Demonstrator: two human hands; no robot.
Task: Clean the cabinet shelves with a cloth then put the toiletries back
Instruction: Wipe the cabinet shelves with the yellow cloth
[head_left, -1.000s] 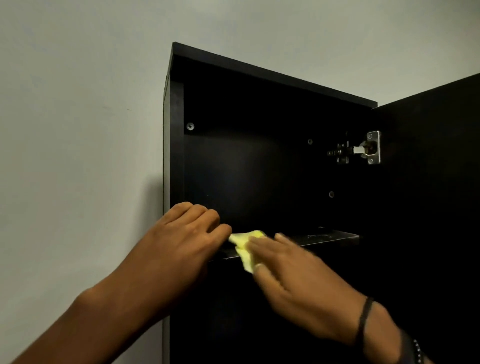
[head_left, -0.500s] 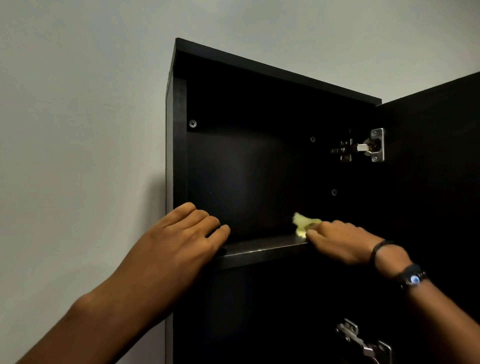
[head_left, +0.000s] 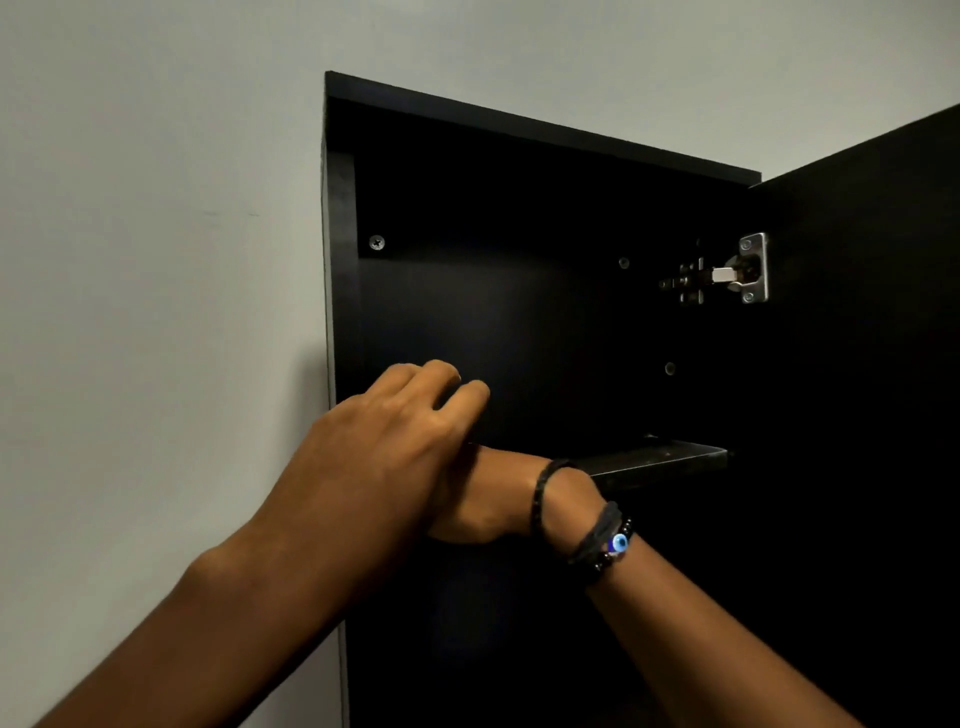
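A: Head view: left hand (head_left: 395, 431) crossed over right hand (head_left: 483, 501) at the shelf (head_left: 660, 460) front, fingers loosely bent, gripping nothing seen.
B: Right hand?
A: Fingers hidden beneath the left; impossible to tell the grip. Cloth out of sight, probably under there.
B: Risks?
A: Crossed wrists cramping the stroke, likely leaving the left corner unwiped; bracelets (head_left: 602, 535) snagging the shelf edge; cloth slipping off unseen.
B: Around?
A: Open door (head_left: 857, 364) and hinge (head_left: 727, 275) close on the right, wall (head_left: 156, 260) on the left. No toiletries visible.
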